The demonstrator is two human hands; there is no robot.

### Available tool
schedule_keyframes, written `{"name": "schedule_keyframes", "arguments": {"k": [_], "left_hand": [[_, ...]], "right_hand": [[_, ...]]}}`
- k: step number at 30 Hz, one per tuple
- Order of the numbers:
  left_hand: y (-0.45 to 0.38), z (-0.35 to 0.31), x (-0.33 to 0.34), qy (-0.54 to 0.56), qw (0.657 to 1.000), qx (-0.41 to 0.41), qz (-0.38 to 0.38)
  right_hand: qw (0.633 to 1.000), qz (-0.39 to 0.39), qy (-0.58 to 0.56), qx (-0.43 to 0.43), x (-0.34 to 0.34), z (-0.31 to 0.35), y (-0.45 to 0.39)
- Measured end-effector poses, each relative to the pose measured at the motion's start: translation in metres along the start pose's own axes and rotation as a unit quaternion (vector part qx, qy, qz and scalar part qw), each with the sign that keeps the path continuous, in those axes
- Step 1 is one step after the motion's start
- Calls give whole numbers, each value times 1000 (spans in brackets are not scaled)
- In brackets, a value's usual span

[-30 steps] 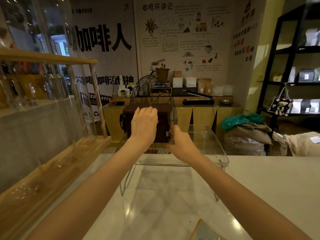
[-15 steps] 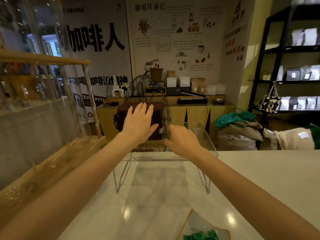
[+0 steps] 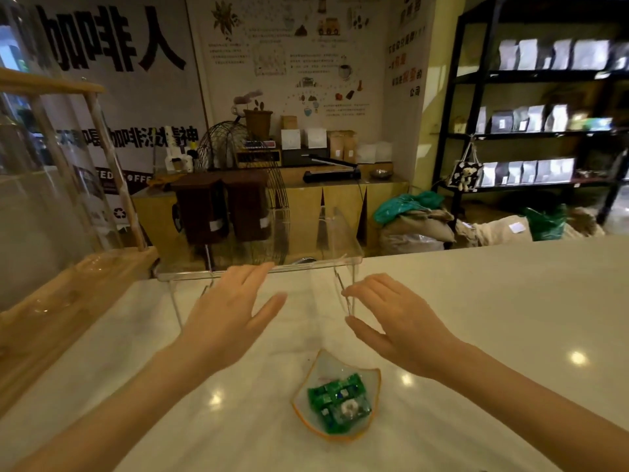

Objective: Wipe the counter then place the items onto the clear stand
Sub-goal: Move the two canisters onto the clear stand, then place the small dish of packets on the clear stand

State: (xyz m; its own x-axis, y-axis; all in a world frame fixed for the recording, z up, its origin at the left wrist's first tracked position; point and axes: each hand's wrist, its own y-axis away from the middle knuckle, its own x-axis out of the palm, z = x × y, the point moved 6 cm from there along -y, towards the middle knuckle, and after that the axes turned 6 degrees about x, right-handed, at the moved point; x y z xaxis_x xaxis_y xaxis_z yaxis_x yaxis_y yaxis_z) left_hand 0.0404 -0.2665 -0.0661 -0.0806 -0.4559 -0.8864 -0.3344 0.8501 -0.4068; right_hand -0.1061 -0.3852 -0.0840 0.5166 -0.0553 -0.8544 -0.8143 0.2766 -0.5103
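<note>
A coffee shop, seen from behind its pale counter (image 3: 476, 301). At 12 o'clock, posters (image 3: 289, 52) with Chinese lettering and coffee drawings cover the wall above a wooden sideboard (image 3: 340, 195) stacked with paper bags (image 3: 342, 144) and a bag sealer (image 3: 332, 172). At 2 o'clock, black shelves (image 3: 531, 131) carry rows of packaged pouches; sacks (image 3: 415, 229) lie on the floor below.

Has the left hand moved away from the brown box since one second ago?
Yes. The left hand has come back toward the person, off the brown box, and now hovers before the clear stand.
</note>
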Motion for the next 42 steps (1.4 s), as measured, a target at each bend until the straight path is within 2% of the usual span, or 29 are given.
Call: {"name": "schedule_keyframes", "arguments": {"k": [4, 7, 10, 14, 18, 20, 22, 25, 35, 42], "left_hand": [[40, -6, 39, 129, 984, -77, 97], [61, -3, 63, 231, 947, -159, 153], [75, -6, 78, 353, 885, -235, 193], [86, -16, 88, 478, 804, -286, 209], [89, -19, 94, 580, 719, -319, 212], [89, -18, 95, 606, 694, -326, 210], [87, -17, 93, 612, 690, -325, 212], [78, -17, 82, 611, 703, -302, 203], [25, -25, 11, 623, 745, -216, 101], [-29, -15, -13, 658, 723, -207, 39]], "right_hand": [[992, 88, -37, 84, 22, -14, 33], [965, 174, -96, 172, 37, -21, 46], [924, 208, -209, 243, 49, -23, 52], [872, 231, -301, 310, 62, -24, 57], [853, 232, -337, 325, 64, -25, 55], [850, 233, -344, 322, 63, -24, 53], [855, 233, -338, 318, 60, -24, 50], [864, 217, -335, 307, 47, -24, 39], [880, 99, -388, 255, -23, -26, -22], [868, -33, -417, 268, -42, -48, -82]]}}
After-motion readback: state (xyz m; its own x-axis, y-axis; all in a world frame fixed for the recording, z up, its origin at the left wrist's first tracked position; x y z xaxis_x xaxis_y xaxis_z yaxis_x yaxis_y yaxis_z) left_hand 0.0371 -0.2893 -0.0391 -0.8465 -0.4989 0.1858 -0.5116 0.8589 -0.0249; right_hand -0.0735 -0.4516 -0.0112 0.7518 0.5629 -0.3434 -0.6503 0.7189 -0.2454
